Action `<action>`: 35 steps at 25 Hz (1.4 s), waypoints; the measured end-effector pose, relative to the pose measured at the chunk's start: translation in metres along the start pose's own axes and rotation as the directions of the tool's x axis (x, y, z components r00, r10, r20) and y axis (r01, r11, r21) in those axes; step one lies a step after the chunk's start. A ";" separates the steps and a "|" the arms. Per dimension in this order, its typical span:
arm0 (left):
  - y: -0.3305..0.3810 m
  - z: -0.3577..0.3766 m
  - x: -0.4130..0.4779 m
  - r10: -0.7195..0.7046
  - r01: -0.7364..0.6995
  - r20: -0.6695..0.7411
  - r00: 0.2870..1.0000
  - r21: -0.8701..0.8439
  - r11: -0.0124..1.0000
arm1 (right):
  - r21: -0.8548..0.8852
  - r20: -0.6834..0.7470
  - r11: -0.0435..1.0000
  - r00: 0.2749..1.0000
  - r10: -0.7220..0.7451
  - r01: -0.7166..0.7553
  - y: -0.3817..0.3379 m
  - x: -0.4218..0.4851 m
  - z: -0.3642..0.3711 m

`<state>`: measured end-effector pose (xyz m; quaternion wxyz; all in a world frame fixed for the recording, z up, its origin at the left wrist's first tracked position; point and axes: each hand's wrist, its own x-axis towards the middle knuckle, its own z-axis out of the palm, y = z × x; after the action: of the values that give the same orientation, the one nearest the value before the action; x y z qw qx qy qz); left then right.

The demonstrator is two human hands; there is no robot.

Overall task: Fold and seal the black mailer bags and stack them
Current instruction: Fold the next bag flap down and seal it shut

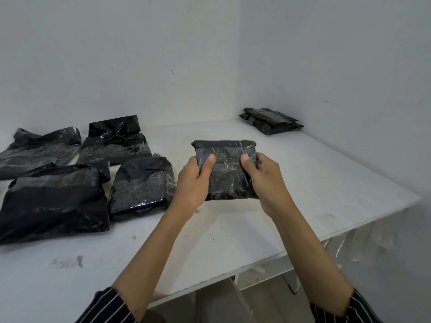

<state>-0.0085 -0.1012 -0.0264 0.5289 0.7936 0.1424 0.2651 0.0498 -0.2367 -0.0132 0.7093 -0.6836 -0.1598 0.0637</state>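
- The left hand (196, 180) grasps the left edge of the folded mailer bag (226, 170). Its thumb presses the upper face and its fingers curl beneath.
- The right hand (263, 178) grasps the right edge in the same manner, thumb on top.
- The folded mailer bag sits between both hands over the middle of the desk (233, 234). Its flap is turned down across the face. Whether its lower edge touches the desk cannot be determined.
- The bag bulges, but the black plastic hides the contents.
- The nearest loose bag (142, 185) lies flat on the desk just beside the left hand.
- The large loose bag (53, 201) lies further left, near the front edge.
- The two far loose bags (39, 152) (116, 145) lie behind these. Their flaps are unfolded and crumpled. All four are filled; the contents are not visible.
- The stack of folded bags (271, 121) rests in the far right corner of the desk, close to the wall (338, 66). At least two bags lie one on the other.
- A clear plastic sheet (349, 245) hangs below the right edge of the desk.
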 end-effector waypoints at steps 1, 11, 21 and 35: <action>-0.005 0.001 -0.001 -0.046 0.045 0.024 0.999 0.036 0.998 | -0.061 0.005 0.995 0.997 0.078 -0.078 0.005 0.001 -0.003; -0.020 0.023 -0.023 0.311 -0.256 0.122 0.942 0.862 0.438 | -0.877 0.222 0.375 0.945 -0.242 0.302 0.043 -0.024 -0.015; -0.032 0.023 -0.026 -0.084 -0.239 0.341 0.936 0.794 0.559 | -0.949 0.308 0.102 0.948 0.084 0.299 0.046 -0.033 -0.006; -0.015 0.025 -0.017 -0.034 0.006 0.045 0.998 0.506 0.862 | -0.545 0.071 0.837 0.992 0.103 -0.048 0.028 -0.023 -0.029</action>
<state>-0.0071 -0.1223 -0.0525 0.3088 0.9095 0.2012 0.1921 0.0410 -0.2696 -0.0445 0.4754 -0.8580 -0.1786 0.0769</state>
